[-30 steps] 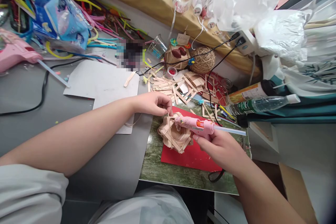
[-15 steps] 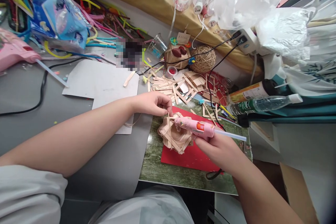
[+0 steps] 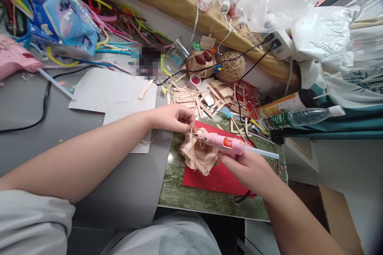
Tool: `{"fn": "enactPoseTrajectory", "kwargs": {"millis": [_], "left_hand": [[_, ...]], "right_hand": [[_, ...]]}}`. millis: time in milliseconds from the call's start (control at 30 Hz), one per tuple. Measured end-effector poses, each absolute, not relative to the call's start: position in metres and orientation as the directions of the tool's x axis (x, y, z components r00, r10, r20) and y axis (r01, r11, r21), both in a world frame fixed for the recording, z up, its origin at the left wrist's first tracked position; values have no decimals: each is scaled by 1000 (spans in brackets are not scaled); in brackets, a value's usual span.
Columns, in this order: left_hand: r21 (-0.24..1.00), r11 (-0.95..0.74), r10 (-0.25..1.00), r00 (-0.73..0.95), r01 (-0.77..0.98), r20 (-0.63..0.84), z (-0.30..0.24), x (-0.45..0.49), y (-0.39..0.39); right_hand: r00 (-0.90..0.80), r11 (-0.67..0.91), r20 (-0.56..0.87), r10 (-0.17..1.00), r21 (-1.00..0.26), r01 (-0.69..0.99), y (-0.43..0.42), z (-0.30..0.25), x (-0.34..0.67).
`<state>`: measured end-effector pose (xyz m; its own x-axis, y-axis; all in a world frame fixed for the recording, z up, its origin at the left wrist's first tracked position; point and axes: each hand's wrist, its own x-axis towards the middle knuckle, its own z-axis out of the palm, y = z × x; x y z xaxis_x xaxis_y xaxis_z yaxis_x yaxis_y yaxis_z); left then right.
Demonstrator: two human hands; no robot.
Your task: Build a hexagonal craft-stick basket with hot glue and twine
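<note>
My right hand [image 3: 243, 165] is wrapped around a pink hot glue gun [image 3: 221, 143], with a clear glue stick [image 3: 261, 152] jutting from its back end. The gun's nozzle points left, at the upper rim of a many-sided basket [image 3: 191, 153] built of stacked craft sticks. At that same rim, my left hand [image 3: 176, 117] has thumb and fingers pinched on a thin strand that looks like twine; the fingertips partly hide it. A loop of twine [image 3: 151, 138] shows below the left wrist. The basket rests over a red sheet [image 3: 206, 181] and the green board.
Loose craft sticks [image 3: 185, 97] lie behind the basket, near a twine ball [image 3: 230, 66] and a small cup [image 3: 195, 81]. A second pink glue gun [image 3: 18, 57] is at far left. Black cords [image 3: 239, 87] run down on the right, near a plastic bottle [image 3: 302, 118].
Both hands, the glue gun and the basket stay almost in place. The view has shifted very slightly.
</note>
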<state>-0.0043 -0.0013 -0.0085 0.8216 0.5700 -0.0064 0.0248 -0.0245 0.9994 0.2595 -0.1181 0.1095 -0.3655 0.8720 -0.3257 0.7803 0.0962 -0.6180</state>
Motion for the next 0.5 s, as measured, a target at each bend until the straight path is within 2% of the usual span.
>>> {"fn": "enactPoseTrajectory", "kwargs": {"millis": [300, 500], "left_hand": [[998, -35, 564, 826, 44, -16, -6, -5, -2], [999, -28, 551, 835, 28, -8, -9, -5, -1]], "right_hand": [[-415, 172, -283, 865, -608, 775, -119, 113, 258], [-351, 78, -320, 880, -631, 772, -121, 113, 265]]}}
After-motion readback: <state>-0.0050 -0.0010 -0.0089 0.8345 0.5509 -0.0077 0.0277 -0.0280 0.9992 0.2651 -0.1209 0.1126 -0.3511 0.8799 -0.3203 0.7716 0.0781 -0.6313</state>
